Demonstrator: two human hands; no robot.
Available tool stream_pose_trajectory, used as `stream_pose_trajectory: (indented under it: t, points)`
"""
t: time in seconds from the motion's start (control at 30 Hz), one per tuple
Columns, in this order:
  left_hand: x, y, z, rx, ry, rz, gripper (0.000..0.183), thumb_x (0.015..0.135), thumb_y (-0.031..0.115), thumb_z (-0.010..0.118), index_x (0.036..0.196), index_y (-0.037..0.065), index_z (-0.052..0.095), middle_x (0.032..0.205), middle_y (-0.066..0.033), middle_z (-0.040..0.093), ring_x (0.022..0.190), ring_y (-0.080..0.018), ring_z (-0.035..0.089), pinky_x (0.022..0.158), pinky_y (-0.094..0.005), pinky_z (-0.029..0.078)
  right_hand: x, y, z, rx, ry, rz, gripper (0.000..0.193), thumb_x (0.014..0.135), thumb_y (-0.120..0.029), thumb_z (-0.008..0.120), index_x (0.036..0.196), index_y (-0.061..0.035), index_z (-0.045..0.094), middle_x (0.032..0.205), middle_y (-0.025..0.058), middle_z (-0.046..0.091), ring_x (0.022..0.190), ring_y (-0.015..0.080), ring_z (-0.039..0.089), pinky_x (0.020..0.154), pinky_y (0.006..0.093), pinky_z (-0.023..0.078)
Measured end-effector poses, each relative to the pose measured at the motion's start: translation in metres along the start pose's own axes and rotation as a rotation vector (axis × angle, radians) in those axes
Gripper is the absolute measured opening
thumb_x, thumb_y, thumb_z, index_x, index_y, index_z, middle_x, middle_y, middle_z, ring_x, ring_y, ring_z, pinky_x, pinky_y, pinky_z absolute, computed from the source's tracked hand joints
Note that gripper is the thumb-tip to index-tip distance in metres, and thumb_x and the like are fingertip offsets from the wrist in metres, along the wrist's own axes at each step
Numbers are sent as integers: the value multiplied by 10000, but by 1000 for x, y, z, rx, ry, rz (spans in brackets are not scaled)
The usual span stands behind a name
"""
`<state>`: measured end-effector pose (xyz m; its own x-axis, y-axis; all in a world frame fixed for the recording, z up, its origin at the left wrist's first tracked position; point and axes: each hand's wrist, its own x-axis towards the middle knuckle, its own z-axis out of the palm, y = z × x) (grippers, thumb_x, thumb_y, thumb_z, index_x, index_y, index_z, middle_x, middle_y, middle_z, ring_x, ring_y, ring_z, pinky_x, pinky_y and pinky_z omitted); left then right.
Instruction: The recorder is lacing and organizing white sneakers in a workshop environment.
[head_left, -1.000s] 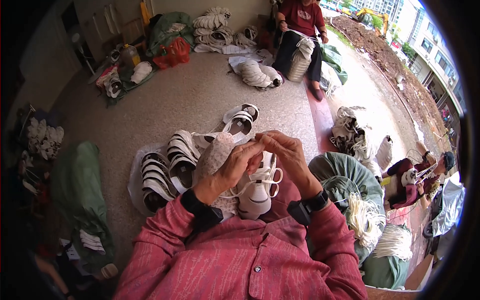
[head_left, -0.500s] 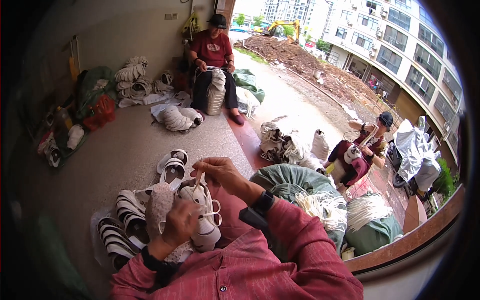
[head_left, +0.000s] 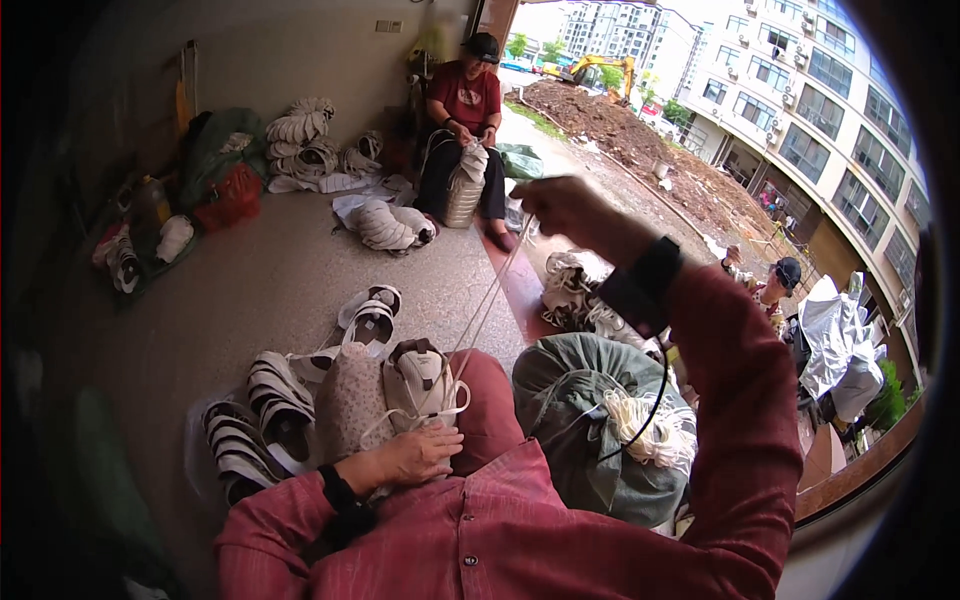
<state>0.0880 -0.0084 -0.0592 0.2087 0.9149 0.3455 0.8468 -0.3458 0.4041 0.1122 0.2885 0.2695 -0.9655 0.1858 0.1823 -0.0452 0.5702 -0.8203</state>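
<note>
A white sneaker (head_left: 408,382) with a dark inner lining sits in my lap, between a pale speckled cloth bulge (head_left: 350,400) and my red-clad knee (head_left: 490,405). My left hand (head_left: 418,455) lies over the sneaker's lower end and holds it, fingers close together. High to the right, my right hand (head_left: 560,208) is closed in a pinch, slightly blurred. From it a white shoelace (head_left: 487,305) runs taut in two strands down to the sneaker. Loose lace loops stand out beside my left hand.
Stacked white shoes (head_left: 275,400) lie left of my lap. A green sack (head_left: 570,400) bearing a bundle of white laces (head_left: 650,428) stands at my right. One person (head_left: 465,110) sits ahead with shoes; another (head_left: 780,285) is at far right. A red bag (head_left: 230,197) lies left.
My right hand has risen away to the right, drawing the lace out long. My left hand has come down onto the sneaker. The view has shifted slightly.
</note>
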Motion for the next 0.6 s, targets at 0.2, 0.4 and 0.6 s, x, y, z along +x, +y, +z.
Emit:
stream_pose_trajectory:
  t: [0.2, 0.4, 0.6]
  points:
    - [14, -13, 1, 23, 35, 11, 500, 770, 186, 686, 1210, -20, 567, 1338, -183, 516, 1303, -308, 439, 1133, -454, 281, 10, 35, -31, 169, 18, 190, 241, 957, -166, 529, 1095, 16, 605, 798, -12, 557, 646, 78, 465, 573, 212, 438]
    - [11, -13, 0, -27, 38, -77, 507, 771, 181, 689, 1225, -7, 563, 1360, -161, 505, 1325, -272, 417, 1168, -417, 238, -13, 113, -35, 182, -6, 283, 226, 949, -143, 522, 1088, 14, 606, 810, -9, 561, 657, 83, 478, 584, 215, 442]
    - [9, 1, -16, -233, 94, -98, 322, 793, 136, 690, 1080, -6, 652, 1217, -163, 614, 1214, -263, 536, 1096, -389, 352, -34, 140, -69, 129, 49, 261, 212, 941, -119, 516, 1081, 12, 606, 822, -5, 565, 668, 88, 491, 596, 218, 446]
